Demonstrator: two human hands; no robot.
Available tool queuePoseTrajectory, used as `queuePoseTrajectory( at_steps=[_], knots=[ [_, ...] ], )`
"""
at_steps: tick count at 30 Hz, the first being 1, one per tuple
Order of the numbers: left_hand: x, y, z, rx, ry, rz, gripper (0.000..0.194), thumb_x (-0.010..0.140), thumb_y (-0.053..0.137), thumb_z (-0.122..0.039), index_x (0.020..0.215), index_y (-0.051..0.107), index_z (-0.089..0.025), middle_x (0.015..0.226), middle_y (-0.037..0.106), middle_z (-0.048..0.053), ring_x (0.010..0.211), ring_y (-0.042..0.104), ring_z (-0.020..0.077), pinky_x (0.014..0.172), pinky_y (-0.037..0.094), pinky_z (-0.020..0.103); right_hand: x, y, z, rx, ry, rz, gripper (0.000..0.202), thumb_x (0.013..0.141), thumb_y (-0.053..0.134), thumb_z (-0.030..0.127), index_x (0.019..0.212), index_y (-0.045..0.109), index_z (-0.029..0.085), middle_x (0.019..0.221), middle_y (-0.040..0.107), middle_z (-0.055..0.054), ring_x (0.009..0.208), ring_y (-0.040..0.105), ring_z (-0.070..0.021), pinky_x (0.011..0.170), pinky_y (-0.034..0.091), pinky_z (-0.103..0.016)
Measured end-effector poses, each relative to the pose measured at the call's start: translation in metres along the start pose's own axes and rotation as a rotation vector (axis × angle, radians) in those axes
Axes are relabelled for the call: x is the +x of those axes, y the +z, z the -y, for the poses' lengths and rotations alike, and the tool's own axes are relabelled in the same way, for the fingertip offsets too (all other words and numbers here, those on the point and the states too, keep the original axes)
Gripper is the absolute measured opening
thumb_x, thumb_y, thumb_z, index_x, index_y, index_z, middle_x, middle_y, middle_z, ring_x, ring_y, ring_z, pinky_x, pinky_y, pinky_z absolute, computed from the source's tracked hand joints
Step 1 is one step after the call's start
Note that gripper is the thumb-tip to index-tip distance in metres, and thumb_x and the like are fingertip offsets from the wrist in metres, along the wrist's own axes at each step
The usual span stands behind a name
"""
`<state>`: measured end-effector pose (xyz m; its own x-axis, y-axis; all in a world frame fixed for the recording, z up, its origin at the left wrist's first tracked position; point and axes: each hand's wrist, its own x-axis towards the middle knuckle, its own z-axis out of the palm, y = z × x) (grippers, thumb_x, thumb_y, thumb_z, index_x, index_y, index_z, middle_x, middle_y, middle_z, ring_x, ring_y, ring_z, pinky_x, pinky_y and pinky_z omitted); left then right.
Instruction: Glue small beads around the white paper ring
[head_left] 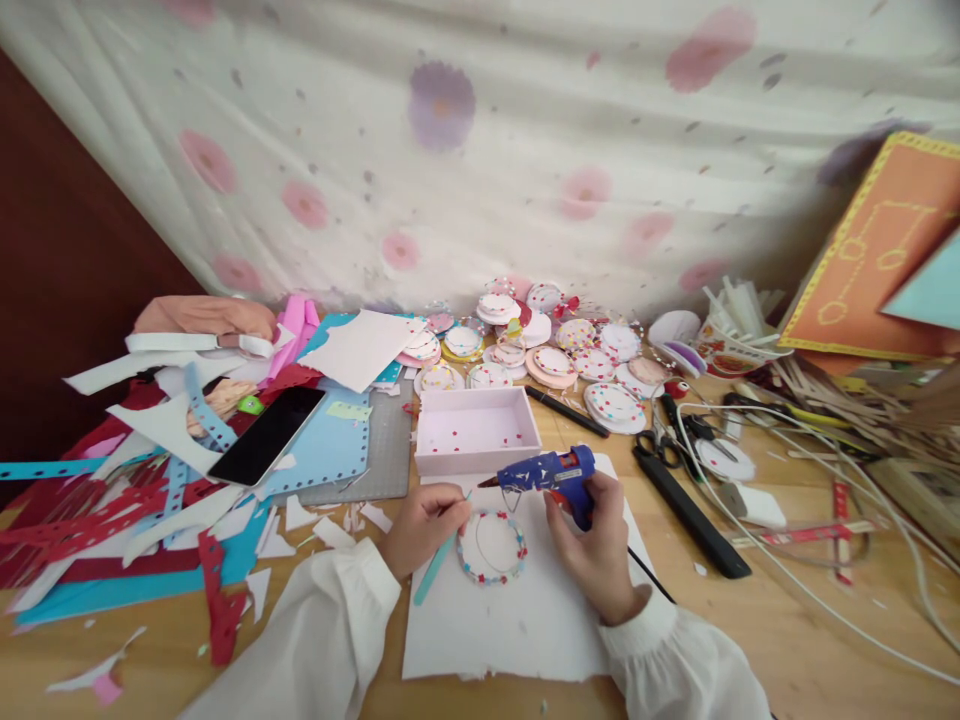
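Note:
My right hand (596, 555) is wrapped around the handle of a blue glue gun (551, 474), whose nozzle points left towards my left hand. The fingers of my left hand (431, 525) pinch a slim teal tool (435, 575) that looks like tweezers; its thin tip shows just above my fingertips, close to the nozzle. Whether the tip grips anything is too small to tell. Below the gun, a ring of red, white and blue beads (493, 578) lies on a white sheet (540, 640). Right behind the hands is a shallow white box (478, 462) with a few small red pieces inside.
Many decorated paper discs (615, 407) are crowded along the back. Paper scraps (180, 500) and a phone (268, 437) cover the left side. To the right lie a black flat tool (690, 512), scissors (660, 447) and a white cable (765, 580). A cup of glue sticks (739, 330) stands behind.

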<state>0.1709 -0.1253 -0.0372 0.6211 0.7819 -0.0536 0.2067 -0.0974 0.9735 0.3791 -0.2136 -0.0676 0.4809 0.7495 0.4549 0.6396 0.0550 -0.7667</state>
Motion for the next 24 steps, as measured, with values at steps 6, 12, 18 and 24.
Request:
queuePoseTrajectory(
  at_steps=[6, 12, 18, 24],
  knots=[
    [-0.0006, -0.001, -0.0005, -0.002, -0.006, 0.011, 0.03, 0.079, 0.047, -0.023, 0.05, 0.045, -0.017, 0.054, 0.043, -0.003, 0.058, 0.044, 0.0123, 0.06, 0.034, 0.026, 0.0002, -0.0009, 0.0012, -0.019, -0.013, 0.007, 0.038, 0.079, 0.064, 0.029, 0.11, 0.043, 0.022, 0.087, 0.058, -0.004, 0.066, 0.059, -0.0157, 0.056, 0.052, -0.029],
    [-0.0005, -0.0008, -0.0036, 0.006, -0.004, 0.01, 0.03, 0.078, 0.047, -0.024, 0.049, 0.045, -0.017, 0.053, 0.042, -0.003, 0.057, 0.044, 0.0125, 0.06, 0.034, 0.026, 0.0005, -0.002, 0.0001, -0.048, -0.025, 0.018, 0.037, 0.08, 0.063, 0.031, 0.109, 0.043, 0.021, 0.086, 0.058, -0.004, 0.064, 0.058, -0.0155, 0.055, 0.052, -0.029],
    [-0.0006, -0.0003, -0.0054, 0.008, -0.02, 0.012, 0.029, 0.077, 0.047, -0.024, 0.049, 0.044, -0.017, 0.053, 0.041, -0.003, 0.058, 0.044, 0.0129, 0.06, 0.034, 0.026, -0.0009, -0.0019, -0.002, -0.051, -0.016, 0.025, 0.037, 0.08, 0.063, 0.03, 0.11, 0.043, 0.021, 0.086, 0.059, -0.004, 0.068, 0.061, -0.0171, 0.058, 0.053, -0.03],
    [-0.0002, -0.0008, -0.0048, 0.012, -0.004, 0.013, 0.029, 0.077, 0.047, -0.024, 0.049, 0.045, -0.017, 0.054, 0.043, -0.003, 0.058, 0.045, 0.013, 0.061, 0.035, 0.026, -0.0006, -0.0015, -0.0026, -0.053, -0.019, 0.03, 0.037, 0.08, 0.063, 0.03, 0.11, 0.043, 0.021, 0.087, 0.06, -0.004, 0.068, 0.062, -0.0172, 0.058, 0.053, -0.031]
  ],
)
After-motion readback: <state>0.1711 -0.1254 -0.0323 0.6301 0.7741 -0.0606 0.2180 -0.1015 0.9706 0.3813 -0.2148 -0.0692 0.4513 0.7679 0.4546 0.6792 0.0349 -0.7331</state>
